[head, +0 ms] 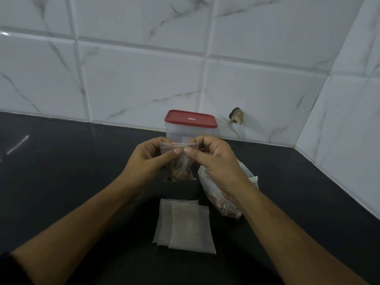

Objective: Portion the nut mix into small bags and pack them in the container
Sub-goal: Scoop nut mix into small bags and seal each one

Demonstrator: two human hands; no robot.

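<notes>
Both hands clamped on one small zip bag (183,161), held up off the black countertop (61,171). Left hand (148,159) pinches the bag's top strip from 9 o'clock, right hand (213,161) from 3 o'clock; I see the two thumb tips almost touching at the middle of the strip, fingers curled behind it. Whether the seal is closed I cannot tell. The bag hangs upright, with a brown nut portion (181,174) gathered in its lower end.

At 12 o'clock of the grip, just behind the hands: clear container (174,133) with red lid (190,118) on, standing against the marble-look tiled wall (144,79).

At 4 o'clock, partly under the right wrist: the large plastic bag of nut mix (209,188), lying on the counter, nuts showing at its near end.

At 6 o'clock, between my two forearms: a loose stack of empty small bags (189,227), flat, overlapping, apart from the big bag.

A chipped hole in the wall (236,116) at 2 o'clock of the container.
</notes>
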